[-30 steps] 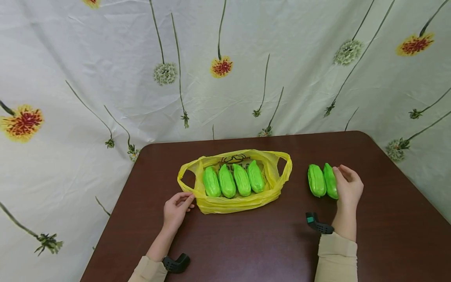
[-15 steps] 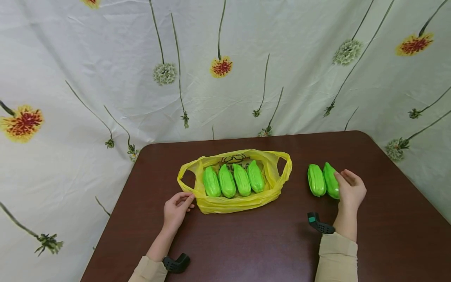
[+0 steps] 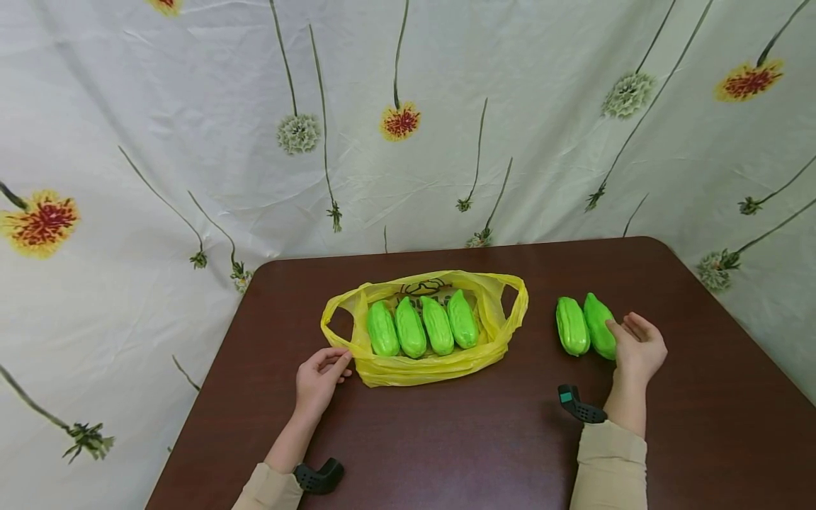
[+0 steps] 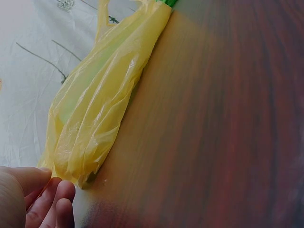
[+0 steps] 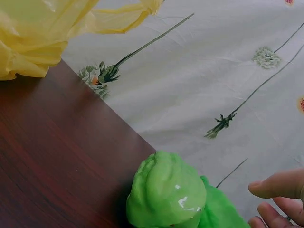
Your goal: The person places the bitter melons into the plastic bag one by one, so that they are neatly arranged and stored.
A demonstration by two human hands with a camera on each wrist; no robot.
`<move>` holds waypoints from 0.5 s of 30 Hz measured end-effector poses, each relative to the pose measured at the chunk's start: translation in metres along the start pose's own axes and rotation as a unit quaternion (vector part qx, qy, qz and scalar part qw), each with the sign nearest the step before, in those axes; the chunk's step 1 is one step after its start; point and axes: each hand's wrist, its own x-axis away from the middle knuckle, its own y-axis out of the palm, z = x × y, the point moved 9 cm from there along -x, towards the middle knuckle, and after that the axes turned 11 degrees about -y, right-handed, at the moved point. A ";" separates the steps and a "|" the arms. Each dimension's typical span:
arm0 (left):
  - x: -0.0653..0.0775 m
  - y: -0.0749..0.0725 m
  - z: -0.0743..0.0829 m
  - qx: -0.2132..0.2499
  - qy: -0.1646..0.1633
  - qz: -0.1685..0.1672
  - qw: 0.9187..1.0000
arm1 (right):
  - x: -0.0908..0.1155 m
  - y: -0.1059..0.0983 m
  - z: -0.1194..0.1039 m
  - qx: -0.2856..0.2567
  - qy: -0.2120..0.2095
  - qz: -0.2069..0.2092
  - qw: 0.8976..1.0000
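Observation:
A yellow plastic bag lies spread open on the table, its handles to either side. Several glossy, bright green, ridged gourd-like pieces lie side by side inside it. My left hand pinches the bag's near left edge between thumb and fingers, which the left wrist view shows at the bag's corner. To the right of the bag, two more green gourds sit together, the left gourd and the right gourd. Beside the right one is my right hand, fingers loosely bent and holding nothing.
The dark brown table has rounded far corners. Behind it hangs a pale cloth printed with flowers, close to the table's far edge. A black wrist device is on the left wrist and another black device on the right.
My right hand has drawn away from the right gourd, shifting slightly right and nearer to me, and that gourd shows more fully. The left hand and the bag have stayed put.

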 end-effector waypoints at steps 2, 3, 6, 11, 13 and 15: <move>0.000 0.000 0.000 -0.001 -0.001 0.000 1.000 | -0.001 -0.001 0.001 0.003 -0.002 0.005 1.000; 0.000 0.000 0.000 -0.001 -0.001 0.000 1.000 | -0.001 -0.002 0.002 0.007 -0.002 0.007 1.000; 0.000 0.000 0.000 -0.003 -0.001 0.001 1.000 | -0.002 -0.003 0.006 0.024 0.003 0.007 1.000; 0.000 0.000 -0.001 -0.003 -0.003 0.001 1.000 | -0.003 -0.003 0.015 0.070 0.026 -0.014 0.997; 0.000 0.000 -0.001 -0.002 -0.004 0.002 1.000 | -0.003 -0.002 0.018 0.081 0.036 -0.023 0.996; 0.000 0.000 -0.001 -0.001 -0.005 0.002 1.000 | -0.003 -0.002 0.020 0.087 0.045 -0.026 0.995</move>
